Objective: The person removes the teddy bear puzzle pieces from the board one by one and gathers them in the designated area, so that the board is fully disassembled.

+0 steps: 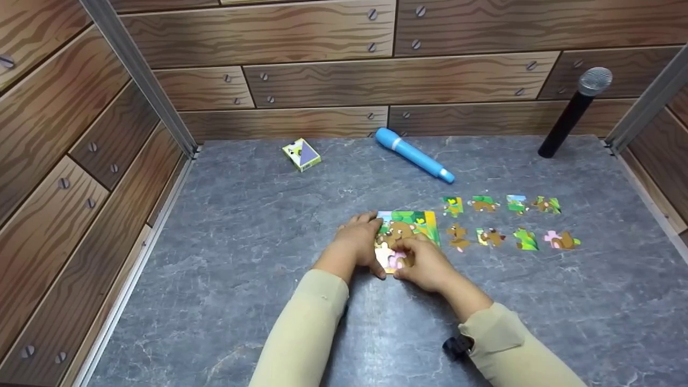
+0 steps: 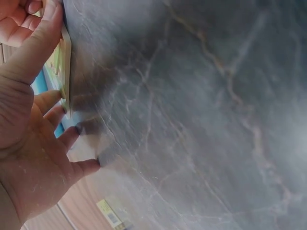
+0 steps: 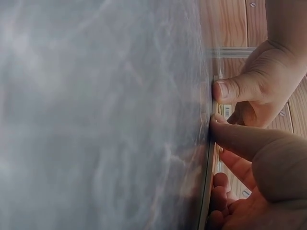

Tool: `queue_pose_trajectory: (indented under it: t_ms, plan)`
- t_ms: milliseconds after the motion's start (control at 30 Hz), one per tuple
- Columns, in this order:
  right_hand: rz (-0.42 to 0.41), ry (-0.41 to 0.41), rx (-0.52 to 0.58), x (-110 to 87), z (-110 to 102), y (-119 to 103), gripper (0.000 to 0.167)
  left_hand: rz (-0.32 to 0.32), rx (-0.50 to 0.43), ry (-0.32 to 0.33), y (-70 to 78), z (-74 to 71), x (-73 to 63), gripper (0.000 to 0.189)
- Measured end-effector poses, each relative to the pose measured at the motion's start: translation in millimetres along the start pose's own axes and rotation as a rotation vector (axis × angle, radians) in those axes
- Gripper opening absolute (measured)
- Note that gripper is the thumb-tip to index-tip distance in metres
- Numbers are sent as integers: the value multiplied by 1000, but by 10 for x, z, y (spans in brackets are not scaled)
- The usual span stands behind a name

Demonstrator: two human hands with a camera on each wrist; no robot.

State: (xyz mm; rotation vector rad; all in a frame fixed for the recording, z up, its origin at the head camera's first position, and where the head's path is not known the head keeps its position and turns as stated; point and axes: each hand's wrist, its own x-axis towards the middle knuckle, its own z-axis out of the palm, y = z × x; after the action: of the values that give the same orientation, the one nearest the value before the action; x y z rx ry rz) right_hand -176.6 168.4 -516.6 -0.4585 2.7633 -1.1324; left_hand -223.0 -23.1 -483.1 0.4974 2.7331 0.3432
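A square picture puzzle [image 1: 419,217] of a brown bear lies on the grey table, with a pale gap in its lower left part. My left hand [image 1: 357,239] rests along the puzzle's left side, fingers spread and fairly straight, thumb at the near edge. In the left wrist view, those fingertips touch the rim of the puzzle board [image 2: 66,67]. My right hand [image 1: 427,263] pinches a pink and brown puzzle piece [image 1: 398,260] between thumb and forefinger, low over the picture beside the gap. Its other fingers cover the puzzle's lower right part.
Several loose puzzle pieces [image 1: 484,203] lie in two rows to the right. Behind them are a blue marker-shaped stick [image 1: 416,156] and a small yellow and purple box [image 1: 301,155]. A black microphone [image 1: 570,115] stands at the back right. Wood-patterned walls [image 1: 322,83] enclose the table.
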Motion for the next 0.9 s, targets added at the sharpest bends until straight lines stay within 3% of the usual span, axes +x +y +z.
queue_pose_trajectory:
  t_ms: [667,900]
  plan:
    - [6,49,140,-2,37,-39,37,35,-58,19,-61,50,-27,127]
    - [-34,36,212,10,44,-33,36,30,-59,15,-59,54,-32,127]
